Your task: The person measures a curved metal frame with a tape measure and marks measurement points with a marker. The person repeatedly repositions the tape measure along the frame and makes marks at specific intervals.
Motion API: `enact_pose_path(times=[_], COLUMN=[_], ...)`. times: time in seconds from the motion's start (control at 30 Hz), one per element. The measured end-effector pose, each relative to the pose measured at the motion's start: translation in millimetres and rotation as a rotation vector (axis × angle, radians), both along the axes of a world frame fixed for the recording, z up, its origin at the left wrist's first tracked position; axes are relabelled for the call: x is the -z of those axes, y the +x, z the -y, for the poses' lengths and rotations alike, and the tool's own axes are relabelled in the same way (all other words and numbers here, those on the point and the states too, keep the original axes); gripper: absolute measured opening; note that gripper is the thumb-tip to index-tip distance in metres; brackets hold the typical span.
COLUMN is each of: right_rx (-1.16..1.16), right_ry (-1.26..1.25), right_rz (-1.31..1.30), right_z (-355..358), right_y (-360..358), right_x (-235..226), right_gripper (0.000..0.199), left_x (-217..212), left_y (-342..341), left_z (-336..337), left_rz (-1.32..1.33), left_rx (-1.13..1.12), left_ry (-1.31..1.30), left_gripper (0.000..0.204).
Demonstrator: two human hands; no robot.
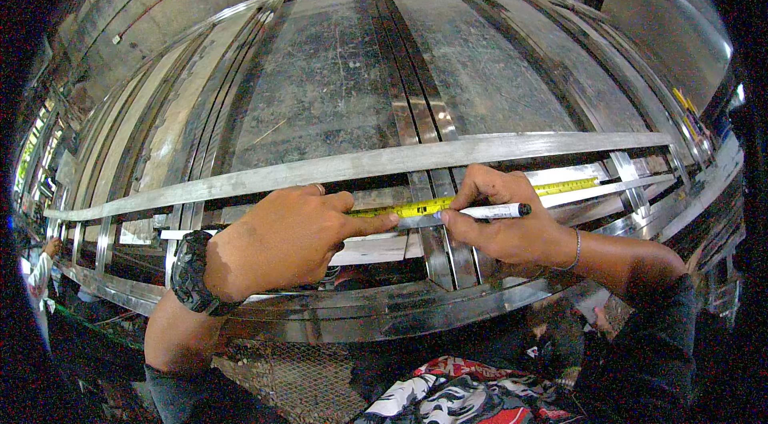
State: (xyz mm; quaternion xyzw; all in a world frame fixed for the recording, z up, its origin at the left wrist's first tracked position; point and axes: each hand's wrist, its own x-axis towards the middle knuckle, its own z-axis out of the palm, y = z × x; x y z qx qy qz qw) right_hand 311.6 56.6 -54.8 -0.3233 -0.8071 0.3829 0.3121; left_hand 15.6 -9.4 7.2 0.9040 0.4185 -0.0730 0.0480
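My left hand (280, 240), with a dark watch (196, 274) on its wrist, is closed around the near end of a yellow tape measure (566, 186). Its index finger presses along the blade; what lies under the palm is hidden. The blade runs out to the right over a narrow silvery metal strip (612, 187). In my right hand (512, 220) is a white marker (492, 213) with a black end pointing right. The marker's other end meets the strip beside the blade. My right fingers also touch the blade's edge.
Beneath lies a large metal frame (360, 301) of parallel bars. A long flat bar (360, 166) crosses it just beyond my hands. Grey sheet panels (320, 72) show between the bars farther off. Another person's hand (52, 247) is at the far left edge.
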Motion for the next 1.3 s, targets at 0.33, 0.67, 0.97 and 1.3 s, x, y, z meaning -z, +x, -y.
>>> enact_pose_path(times=[0.33, 0.67, 0.97, 1.3], right_rx=[0.007, -0.026, 0.261, 0.483], right_ry=[-0.11, 0.812, 0.885, 0.754], right_rz=[-0.058, -0.238, -0.174, -0.155], right_z=[3, -21, -22, 47], right_y=[-2, -1, 41, -11], right_x=[-7, -13, -57, 33], right_gripper=[0.02, 0.021, 0.025, 0.054], left_x=[4, -5, -2, 8], left_y=[-3, 7, 15, -13], left_z=[0, 4, 10, -11], left_rz=[0.0, 0.031, 0.007, 0.115], left_rx=[0.01, 0.0, -0.211, -0.042], left_ry=[0.012, -0.001, -0.026, -0.071], left_gripper=[0.072, 0.068, 0.078, 0.072])
